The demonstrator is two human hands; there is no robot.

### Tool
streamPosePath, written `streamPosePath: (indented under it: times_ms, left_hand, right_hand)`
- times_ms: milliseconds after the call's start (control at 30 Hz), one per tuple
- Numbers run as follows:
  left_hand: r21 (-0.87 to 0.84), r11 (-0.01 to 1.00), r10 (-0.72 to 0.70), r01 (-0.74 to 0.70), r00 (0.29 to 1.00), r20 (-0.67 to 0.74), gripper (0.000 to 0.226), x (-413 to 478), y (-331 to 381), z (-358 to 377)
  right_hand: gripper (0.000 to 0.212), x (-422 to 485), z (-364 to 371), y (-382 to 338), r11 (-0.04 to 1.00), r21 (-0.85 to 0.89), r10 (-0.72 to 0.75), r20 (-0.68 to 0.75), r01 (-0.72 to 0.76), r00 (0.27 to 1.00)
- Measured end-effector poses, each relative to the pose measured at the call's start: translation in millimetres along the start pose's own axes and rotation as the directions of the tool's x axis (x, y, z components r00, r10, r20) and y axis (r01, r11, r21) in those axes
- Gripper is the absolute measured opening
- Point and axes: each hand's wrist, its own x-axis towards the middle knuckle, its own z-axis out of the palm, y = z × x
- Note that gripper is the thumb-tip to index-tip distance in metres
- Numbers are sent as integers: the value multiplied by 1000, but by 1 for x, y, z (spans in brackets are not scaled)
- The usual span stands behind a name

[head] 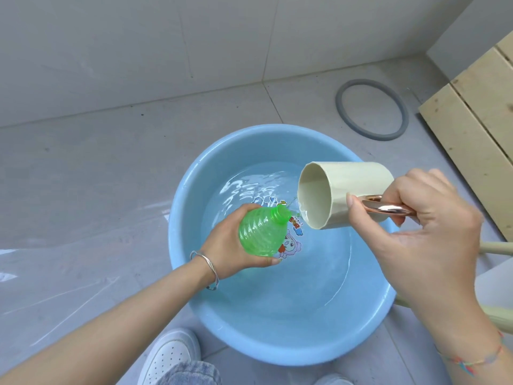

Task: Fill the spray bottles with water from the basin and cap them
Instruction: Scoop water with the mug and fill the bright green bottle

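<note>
A blue basin [191, 301] with water in it stands on the tiled floor. Over the water my left hand [230, 245] grips a ribbed green spray bottle [262, 232], uncapped and tilted with its neck toward the right. My right hand [427, 232] holds a beige cup [352, 179] by its shiny copper handle [385, 208]. The cup is tipped on its side, mouth facing left, with its lower rim just beside the bottle's neck. A little water lies at the cup's lip. No cap or spray head is in view.
A grey rubber ring [372, 109] lies on the floor behind the basin. Pale wooden planks [477, 115] lean at the right. My white shoe [169, 357] and a denim knee are at the basin's near edge. A tiled wall rises behind.
</note>
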Motion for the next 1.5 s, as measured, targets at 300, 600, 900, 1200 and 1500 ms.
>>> streamPosePath:
  times_ms: [300,600,900,1200,1500]
  left_hand:
    - [-34,999,6,-7,1000,-5,82,-1,4,0]
    - [-24,1000,9,-10,1000,-17,87,-1,1,0]
    - [-22,1000,13,-13,1000,-28,85,0,1,0]
    - [-24,1000,-1,0,998,-56,82,-2,-1,-1]
    - [-48,999,6,-9,998,-68,83,-1,-1,-1]
  right_hand:
    - [38,1,6,-4,992,-46,-113,11,114,993]
    - [40,1,14,-10,954,-92,-287,9,287,958]
    - [35,-5,19,-8,909,-158,-383,46,385,923]
    - [45,-11,36,47,961,87,254,97,-262,962]
    - [52,-50,70,86,972,-143,225,319,-188,921]
